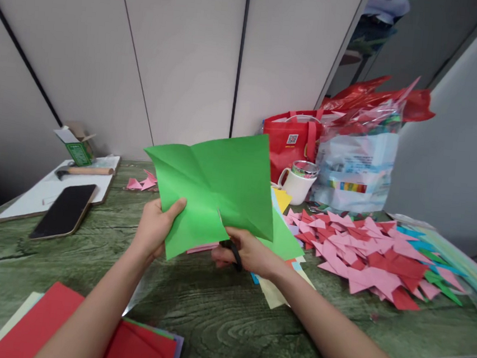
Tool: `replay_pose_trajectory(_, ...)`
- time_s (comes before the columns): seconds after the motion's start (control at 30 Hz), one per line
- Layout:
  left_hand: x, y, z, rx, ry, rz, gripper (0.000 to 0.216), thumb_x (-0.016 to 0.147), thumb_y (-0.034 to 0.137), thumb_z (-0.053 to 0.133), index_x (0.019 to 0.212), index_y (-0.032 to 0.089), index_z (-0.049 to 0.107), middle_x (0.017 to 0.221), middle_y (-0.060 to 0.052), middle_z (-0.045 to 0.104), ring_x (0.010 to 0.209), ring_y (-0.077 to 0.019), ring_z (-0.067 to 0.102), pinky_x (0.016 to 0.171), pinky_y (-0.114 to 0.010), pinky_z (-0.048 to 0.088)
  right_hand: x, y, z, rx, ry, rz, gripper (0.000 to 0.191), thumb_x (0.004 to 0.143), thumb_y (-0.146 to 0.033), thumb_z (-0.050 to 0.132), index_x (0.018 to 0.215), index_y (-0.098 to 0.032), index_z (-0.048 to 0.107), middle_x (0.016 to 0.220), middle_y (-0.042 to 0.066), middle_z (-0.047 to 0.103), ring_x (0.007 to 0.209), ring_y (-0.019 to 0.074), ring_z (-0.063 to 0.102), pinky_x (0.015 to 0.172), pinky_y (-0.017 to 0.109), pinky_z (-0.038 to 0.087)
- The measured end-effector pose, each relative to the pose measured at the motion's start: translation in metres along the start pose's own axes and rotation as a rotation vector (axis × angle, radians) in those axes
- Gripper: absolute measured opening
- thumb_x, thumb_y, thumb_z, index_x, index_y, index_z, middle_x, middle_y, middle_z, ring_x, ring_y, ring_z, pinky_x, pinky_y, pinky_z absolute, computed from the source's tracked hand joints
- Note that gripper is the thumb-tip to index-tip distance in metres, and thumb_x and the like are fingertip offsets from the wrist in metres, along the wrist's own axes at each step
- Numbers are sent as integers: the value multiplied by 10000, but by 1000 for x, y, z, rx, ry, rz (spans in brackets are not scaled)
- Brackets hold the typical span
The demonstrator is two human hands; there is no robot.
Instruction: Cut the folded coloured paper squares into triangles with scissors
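A creased green paper sheet point(216, 185) is held up above the green wood-grain table point(217, 312). My left hand point(155, 227) pinches its lower left edge, thumb on the front. My right hand point(248, 253) is closed through the black handles of scissors point(231, 250), whose blades meet the sheet's bottom edge where a short cut shows. More coloured sheets point(283, 245) lie under the right hand.
A pile of pink and red folded paper pieces point(366, 253) lies at right. A white mug point(299, 182), red bag point(292, 142) and plastic bag point(358, 162) stand behind. A phone point(64, 210), hammer point(83, 171) and small box point(76, 149) sit left; red paper stack point(55, 330) near front.
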State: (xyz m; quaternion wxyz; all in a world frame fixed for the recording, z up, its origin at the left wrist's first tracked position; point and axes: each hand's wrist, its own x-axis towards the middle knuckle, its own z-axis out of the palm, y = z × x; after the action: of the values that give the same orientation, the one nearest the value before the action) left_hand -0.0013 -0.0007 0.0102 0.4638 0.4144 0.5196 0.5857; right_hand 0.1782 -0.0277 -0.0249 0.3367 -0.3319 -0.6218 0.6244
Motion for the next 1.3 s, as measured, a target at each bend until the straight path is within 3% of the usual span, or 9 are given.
replay_pose_trajectory(0.13,7,-2,-3,-105,55,-42,202,535,194,696,701,112,612,553,-29,656,521,-186,612,517,-297,496,-12,-12,-22,-88,-190,198,260,679,-346,614,826,-144,545,634,2,604,500,81,557,488,207,459)
replay_pose_trajectory(0.23,10,-3,-5,-142,57,-11,222,539,185,695,739,122,622,598,-34,672,566,-191,626,563,-315,507,-18,-26,-45,-159,-205,43,254,638,-282,659,824,-149,547,647,0,612,549,97,578,530,222,466)
replay_pose_trajectory(0.27,11,-3,-5,-145,47,2,235,535,197,702,745,124,625,615,-38,677,578,-195,628,571,-319,509,-18,-29,-51,-162,-83,-56,257,626,-277,669,811,-154,538,620,-12,603,547,102,578,533,226,463)
replay_pose_trajectory(0.4,8,-1,-5,-87,-14,11,272,502,261,731,719,126,638,628,-50,684,571,-200,629,550,-312,510,-7,-23,-69,-45,726,-397,307,637,-346,650,839,-179,491,629,-36,564,557,101,571,564,247,454)
replay_pose_trajectory(0.47,5,2,-5,-35,-71,-38,275,494,275,738,703,125,640,614,-53,683,538,-197,625,517,-302,508,0,-14,-75,-86,838,-405,376,566,-350,697,838,-172,507,669,-21,573,603,108,563,572,242,438)
replay_pose_trajectory(0.7,-4,7,-6,-15,-346,-239,267,534,263,735,758,147,647,626,-67,690,527,-214,634,508,-333,525,6,-1,-85,59,866,-357,431,510,-337,722,864,-172,539,622,-49,505,538,80,480,509,207,365)
replay_pose_trajectory(1.1,0,0,-6,-66,-394,-291,280,559,343,716,745,146,646,611,-79,684,511,-223,633,495,-344,518,3,-9,-80,25,957,-424,341,495,-279,733,761,-175,546,570,-53,512,478,69,458,451,191,339)
replay_pose_trajectory(1.2,0,0,-5,-67,-379,-247,294,540,343,724,745,148,646,618,-70,683,520,-217,633,470,-317,506,2,-11,-81,26,936,-429,320,520,-269,724,772,-171,553,569,-50,523,483,74,483,461,196,362)
replay_pose_trajectory(1.3,1,0,-4,-74,-338,-157,311,508,337,741,733,146,645,634,-62,685,539,-212,630,448,-288,493,-4,-20,-77,-36,1025,-571,268,601,-277,679,814,-177,552,643,-27,560,571,98,543,539,223,416)
